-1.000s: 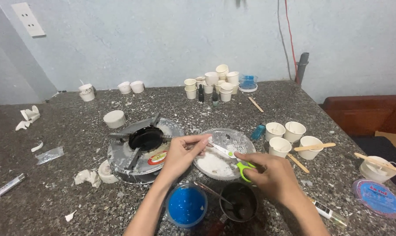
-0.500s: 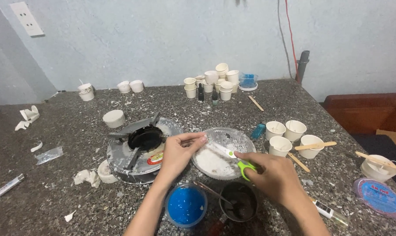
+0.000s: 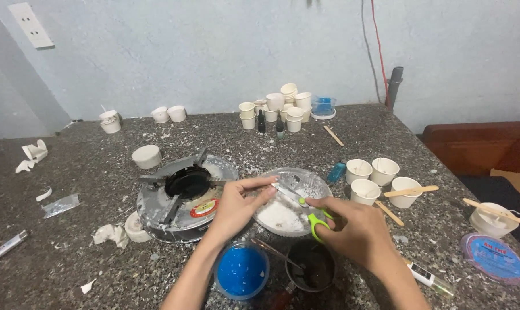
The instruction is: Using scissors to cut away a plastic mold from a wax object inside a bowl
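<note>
A pair of scissors (image 3: 306, 209) with green handles was gripped in the right hand (image 3: 357, 232), its blades laid open over a clear plastic bowl (image 3: 314, 182) of white powder near the front edge of the speckled stone worktop (image 3: 87, 143). The left hand (image 3: 237, 206) was pinched at its fingertips on something small and pale at the blade tips; what it was could not be told. The cut looked best made slowly, with the piece held taut and kept over the bowl so that scraps were caught. Just left of the bowl, a round metal burner (image 3: 182, 198), dusted white, was seen. In front of the hands stood a tub of glossy blue paste (image 3: 241, 271) and a dark cup (image 3: 312, 265) with a stirring stick. Small white paper cups (image 3: 372, 178) were grouped to the right, more stacked at the back edge.
</note>
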